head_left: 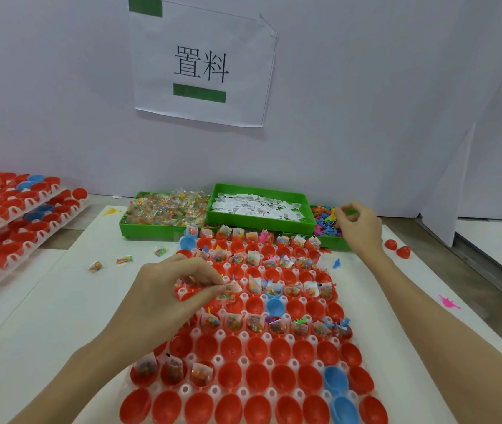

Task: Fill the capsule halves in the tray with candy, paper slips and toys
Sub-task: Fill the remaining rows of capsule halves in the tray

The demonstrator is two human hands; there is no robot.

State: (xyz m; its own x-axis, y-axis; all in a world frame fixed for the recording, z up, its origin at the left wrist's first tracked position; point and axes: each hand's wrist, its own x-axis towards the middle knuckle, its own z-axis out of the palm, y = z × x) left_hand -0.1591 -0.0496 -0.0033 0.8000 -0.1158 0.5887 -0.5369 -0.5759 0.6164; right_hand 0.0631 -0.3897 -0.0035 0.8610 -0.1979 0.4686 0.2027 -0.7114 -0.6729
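A white tray (pixel 221 334) in front of me holds rows of red and a few blue capsule halves (pixel 274 306). Several halves hold candy packets and paper slips, some also small toys. My left hand (pixel 176 289) hovers over the tray's left side and pinches a candy packet with a slip (pixel 230 289) at its fingertips. My right hand (pixel 358 226) reaches to the green bin of coloured toys (pixel 324 221) at the back right, fingers curled and pinching among the toys; what it holds is hard to tell.
Green bins of candy packets (pixel 164 209) and paper slips (pixel 258 206) stand behind the tray. Stacked trays of red halves (pixel 14 215) lie at left. Loose candy packets (pixel 124 260), a pink toy (pixel 450 302) and two red halves (pixel 398 247) lie on the white mat.
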